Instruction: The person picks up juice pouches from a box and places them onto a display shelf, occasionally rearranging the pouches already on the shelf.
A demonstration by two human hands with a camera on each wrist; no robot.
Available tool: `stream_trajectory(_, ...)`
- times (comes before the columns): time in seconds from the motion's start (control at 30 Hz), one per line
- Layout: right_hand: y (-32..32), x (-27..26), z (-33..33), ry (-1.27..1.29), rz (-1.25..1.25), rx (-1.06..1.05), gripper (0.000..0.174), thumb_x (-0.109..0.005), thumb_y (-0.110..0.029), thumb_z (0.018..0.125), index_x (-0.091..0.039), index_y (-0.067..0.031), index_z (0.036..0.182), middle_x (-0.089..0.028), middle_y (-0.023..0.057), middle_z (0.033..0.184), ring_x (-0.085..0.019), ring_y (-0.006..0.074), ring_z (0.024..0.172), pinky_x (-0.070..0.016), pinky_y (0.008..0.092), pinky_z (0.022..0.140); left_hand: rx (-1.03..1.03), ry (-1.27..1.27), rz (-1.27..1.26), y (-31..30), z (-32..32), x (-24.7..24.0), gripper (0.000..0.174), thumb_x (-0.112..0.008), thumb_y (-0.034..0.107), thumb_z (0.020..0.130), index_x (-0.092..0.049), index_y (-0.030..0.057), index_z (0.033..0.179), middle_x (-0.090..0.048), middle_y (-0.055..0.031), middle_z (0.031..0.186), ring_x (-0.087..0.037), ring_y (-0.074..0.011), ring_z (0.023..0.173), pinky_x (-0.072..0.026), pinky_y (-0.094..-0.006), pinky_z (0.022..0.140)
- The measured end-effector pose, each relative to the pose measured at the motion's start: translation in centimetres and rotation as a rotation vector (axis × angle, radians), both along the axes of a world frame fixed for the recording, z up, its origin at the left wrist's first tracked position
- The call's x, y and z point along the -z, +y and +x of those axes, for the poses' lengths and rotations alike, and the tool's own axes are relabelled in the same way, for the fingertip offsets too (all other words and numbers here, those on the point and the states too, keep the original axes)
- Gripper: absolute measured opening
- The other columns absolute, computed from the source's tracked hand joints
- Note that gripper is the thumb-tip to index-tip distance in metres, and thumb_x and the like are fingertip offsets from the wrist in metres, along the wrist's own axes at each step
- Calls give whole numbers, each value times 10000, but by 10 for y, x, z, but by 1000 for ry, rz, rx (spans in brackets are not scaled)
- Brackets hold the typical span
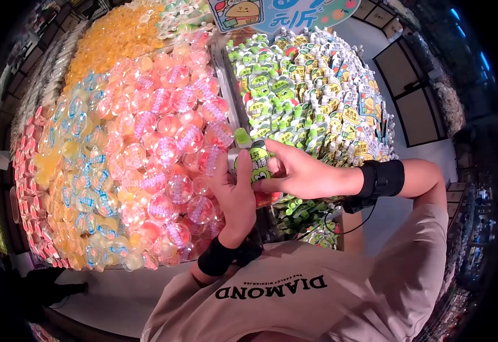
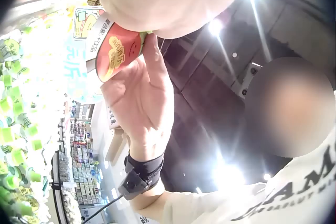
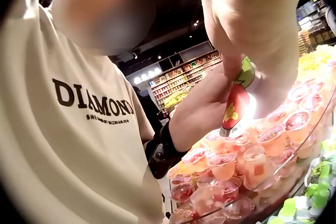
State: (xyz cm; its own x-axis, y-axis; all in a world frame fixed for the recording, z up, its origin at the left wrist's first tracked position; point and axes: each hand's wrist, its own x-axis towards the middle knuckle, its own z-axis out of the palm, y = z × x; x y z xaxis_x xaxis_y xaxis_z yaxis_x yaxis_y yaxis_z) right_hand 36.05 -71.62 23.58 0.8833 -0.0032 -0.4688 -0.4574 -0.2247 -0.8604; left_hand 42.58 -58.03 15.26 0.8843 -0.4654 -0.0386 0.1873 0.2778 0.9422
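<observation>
Head view: I am watching, just right of the pink cups (image 1: 163, 148), the left hand (image 1: 235, 196) and right hand (image 1: 300, 174) both pinching one pouch (image 1: 258, 161). I am judging a firm, upright two-sided pinch best.

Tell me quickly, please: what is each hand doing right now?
Left hand: holds the green-capped pouch, with the thumb on its front.
Right hand: pinches the same pouch from the side.
</observation>
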Motion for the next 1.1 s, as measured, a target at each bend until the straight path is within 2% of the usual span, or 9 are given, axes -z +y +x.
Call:
stream_trajectory(0.17, -24, 13, 36, -312, 282, 96, 257, -727, -114, 888, -592, -27, 1089, -540, -59, 740, -444, 21, 638, -358, 236, 526, -50, 39, -44, -5, 14, -17, 191, -505, 168, 1014, -567, 20, 1118, -591, -45, 995, -551, -118, 903, -436, -270, 835)
stream_trajectory(0.2, -58, 28, 47, -256, -99, 128, 271, -711, -107, 901, -608, -20, 1136, -651, -20, 836, -539, 22, 711, -439, 217, 594, -106, -3, -4, -3, 17, -22, 210, -480, 170, 1019, -561, 17, 1139, -584, -59, 1028, -547, -132, 941, -430, -283, 863)
stream_trajectory(0.23, -75, 2, 69, -308, 13, 162, 252, -700, -115, 910, -632, -2, 1125, -711, 44, 959, -635, 57, 841, -512, 215, 713, -89, 114, -77, -1, 17, -22, 235, -446, 185, 1026, -551, 13, 1147, -587, -67, 1012, -550, -146, 947, -435, -294, 876)
stream_trajectory(0.47, -278, 46, 211, -706, -657, 432, 313, -750, -74, 852, -642, 56, 1115, -714, 100, 1002, -690, 134, 863, -571, 274, 779, 324, 212, -69, 43, 26, 0, 154, -474, 97, 1010, -572, 10, 1090, -612, -68, 921, -575, -117, 830, -459, -248, 762)
stream_trajectory(0.53, -328, 96, 247, -731, -286, 335, 266, -683, -13, 891, -650, 53, 1147, -713, 91, 1055, -686, 144, 911, -569, 289, 830, 331, 192, -26, 42, 28, 2, 134, -469, 66, 997, -574, -3, 1045, -612, -75, 886, -581, -129, 815, -465, -261, 761)
stream_trajectory(0.6, -339, 128, 274, -750, -398, 305, 250, -719, 7, 855, -670, 73, 1092, -718, 116, 980, -701, 151, 864, -590, 283, 757, 333, 171, 19, 42, 32, 9, 123, -465, 35, 984, -576, -16, 999, -612, -82, 851, -587, -140, 799, -472, -274, 759)
stream_trajectory(0.77, -349, 191, 311, -545, -355, 357, 137, -810, -110, 815, -755, -54, 927, -646, -70, 756, -455, 36, 577, -367, 234, 528, 343, 273, -7, 42, 42, 32, 145, -479, 74, 1006, -584, -10, 1061, -607, -67, 860, -580, -114, 812, -462, -245, 735)
stream_trajectory(0.9, -349, 200, 321, -363, -175, 324, 119, -813, -143, 817, -762, -83, 907, -631, -91, 736, -421, 26, 565, -322, 238, 515, 312, 346, -27, 41, 47, 35, 141, -479, 66, 1012, -582, -13, 1067, -608, -61, 883, -583, -113, 824, -465, -237, 746)
stream_trajectory(1.1, -356, 206, 330, -130, -231, 220, 445, -767, -219, 866, -617, -112, 1271, -630, -28, 1125, -531, 104, 985, -461, 294, 818, 322, 358, 19, 38, 50, 42, 132, -483, 65, 1014, -579, -8, 1067, -605, -58, 886, -579, -104, 827, -461, -230, 744)
